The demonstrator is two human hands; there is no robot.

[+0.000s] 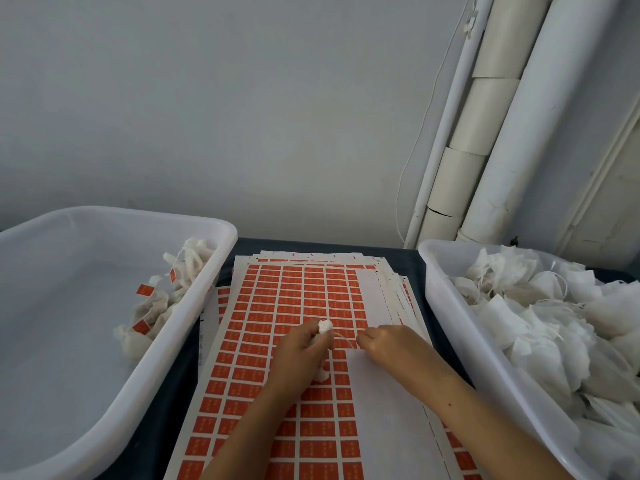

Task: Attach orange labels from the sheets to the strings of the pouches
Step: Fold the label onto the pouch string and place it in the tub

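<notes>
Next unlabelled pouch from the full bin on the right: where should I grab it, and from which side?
Come from above with the right hand. In the right bin, pouches lie heaped and tangled; pinch one top pouch by its gathered neck, where its string emerges, probably lifting it free.

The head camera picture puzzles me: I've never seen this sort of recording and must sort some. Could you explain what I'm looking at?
There is no machine here. A camera worn on a person's head looks down at their two bare hands. On the dark table lies a stack of sheets covered with orange labels. The left hand grips a small white pouch; its string runs to the right hand, whose fingertips seem to pinch it. The left bin holds a few pouches already carrying orange labels. The right bin is heaped with white pouches showing no labels.
</notes>
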